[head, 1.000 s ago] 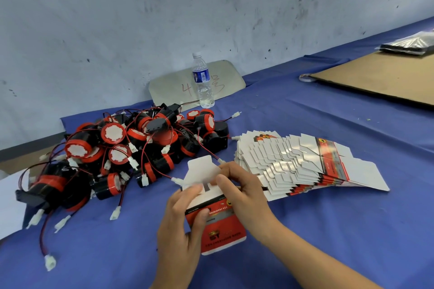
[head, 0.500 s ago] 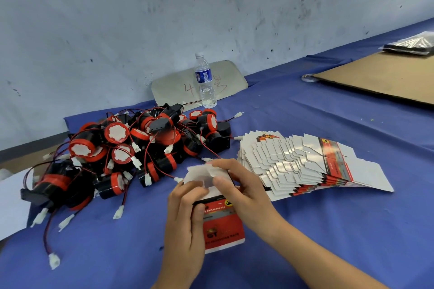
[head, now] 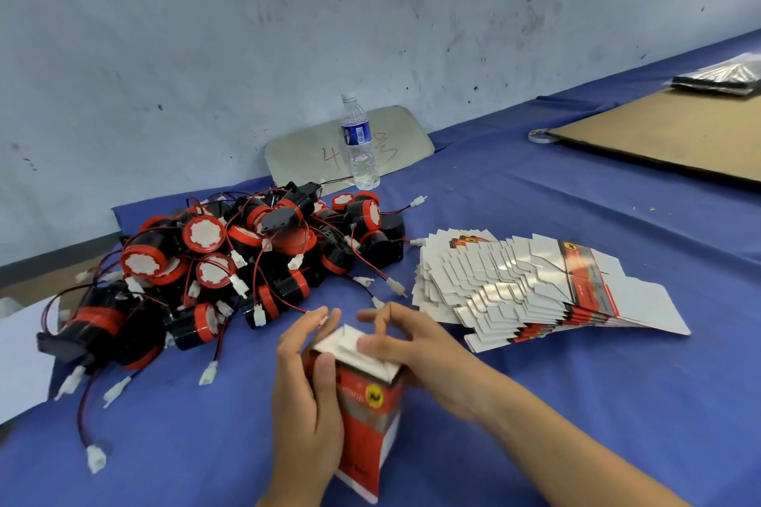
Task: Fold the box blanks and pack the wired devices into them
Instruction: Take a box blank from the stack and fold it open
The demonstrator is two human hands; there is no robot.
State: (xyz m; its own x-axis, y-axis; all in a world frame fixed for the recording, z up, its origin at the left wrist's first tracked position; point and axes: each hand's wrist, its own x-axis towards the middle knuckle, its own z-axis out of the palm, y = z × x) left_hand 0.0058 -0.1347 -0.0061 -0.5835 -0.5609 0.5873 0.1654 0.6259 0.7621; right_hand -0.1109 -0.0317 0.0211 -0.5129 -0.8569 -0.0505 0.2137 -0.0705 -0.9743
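Observation:
A red and white box (head: 366, 416) stands squared up on the blue table in front of me. My left hand (head: 304, 395) holds its left side, thumb across the red front. My right hand (head: 416, 346) presses the white top flaps down with its fingers. A fanned stack of flat box blanks (head: 535, 284) lies to the right. To the left sits a heap of black and red wired devices (head: 230, 263) with red wires and white plugs.
A water bottle (head: 359, 140) stands at the back by the wall, in front of a grey board (head: 313, 152). A brown cardboard sheet (head: 675, 136) and a roll of tape (head: 541, 135) lie at the far right. White paper (head: 20, 354) lies at the left edge.
The box has been stood more upright and its top flaps folded down flat. My right hand moved onto the top; my left hand slid along the box's side.

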